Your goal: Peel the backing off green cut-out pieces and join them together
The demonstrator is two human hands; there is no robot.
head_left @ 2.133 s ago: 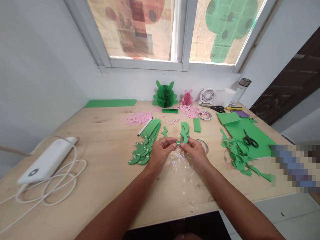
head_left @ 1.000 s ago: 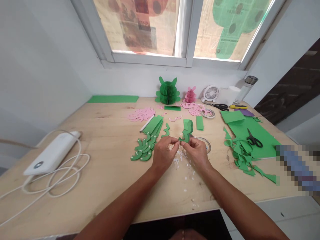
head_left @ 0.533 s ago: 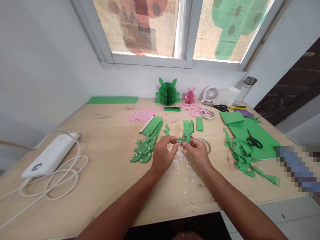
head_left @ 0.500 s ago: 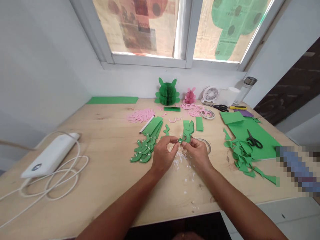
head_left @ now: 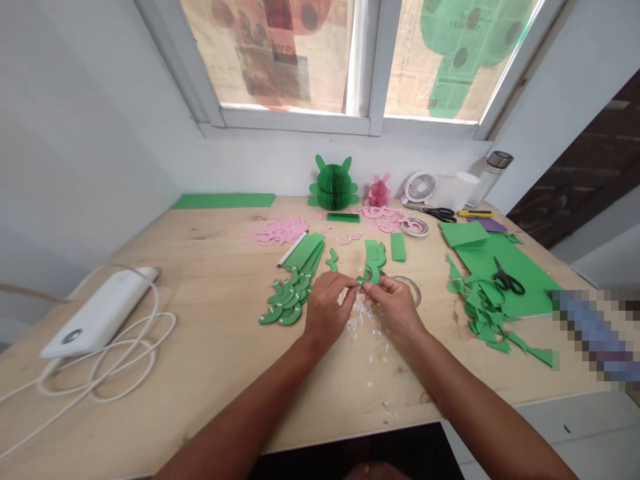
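Observation:
Both hands meet over the middle of the table, at one end of a curved green paper cutout (head_left: 373,275). My right hand (head_left: 399,305) pinches the cutout between thumb and fingers. Thumb and forefinger of my left hand (head_left: 327,305) are pinched at its left end, where a small white patch shows. Left of that hand lies a pile of similar green curved pieces (head_left: 285,307) with white tabs. Tiny white paper scraps (head_left: 364,313) are scattered below the fingers. A roll of tape (head_left: 413,288) lies partly behind my right hand.
Pink paper cutouts (head_left: 283,231) lie farther back. A green honeycomb paper figure (head_left: 334,187) and a smaller pink one (head_left: 379,192) stand by the wall. Black scissors (head_left: 509,279) rest on green sheets at right, near green offcuts (head_left: 485,310). A white power strip (head_left: 103,310) with cable lies left.
My fingertips have shifted very slightly at the cutout's left end, covering more of the white patch. The view has moved a little; the things on the table stay put.

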